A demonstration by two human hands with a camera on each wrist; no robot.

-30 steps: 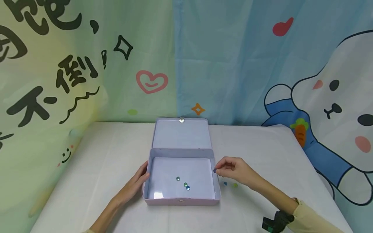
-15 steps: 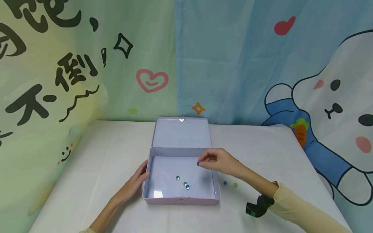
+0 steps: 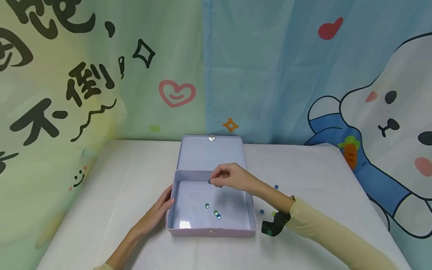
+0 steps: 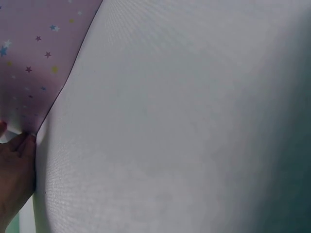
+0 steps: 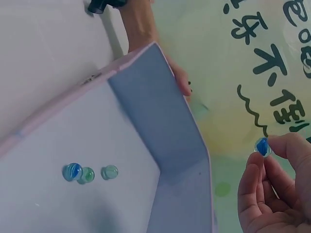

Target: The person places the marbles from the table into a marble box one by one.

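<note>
An opened lilac box [image 3: 210,233] stands on the white-covered table, its lid [image 3: 210,153] tipped back. My right hand [image 3: 233,176] is over the far part of the box, pinching a clear marble with a blue swirl [image 5: 263,147] between thumb and fingertips. On the box floor lie a greenish marble [image 3: 207,206], a second green one [image 3: 216,212] and a blue one [image 3: 218,216] close beside it. My left hand [image 3: 156,213] rests against the left outer wall, fingers fairly straight; the left wrist view shows its fingers [image 4: 24,143] at the star-patterned side.
Right of the box lie a blue marble [image 3: 261,212] and a yellow-green marble [image 3: 274,214], partly hidden by the black wrist camera [image 3: 275,224]. Another blue marble [image 3: 276,186] lies farther back. A printed curtain [image 3: 263,75] hangs behind the table.
My right hand has moved left from the box's right rim to over its far part, carrying the blue marble. A blue marble behind the forearm has come into view. The left hand stays put.
</note>
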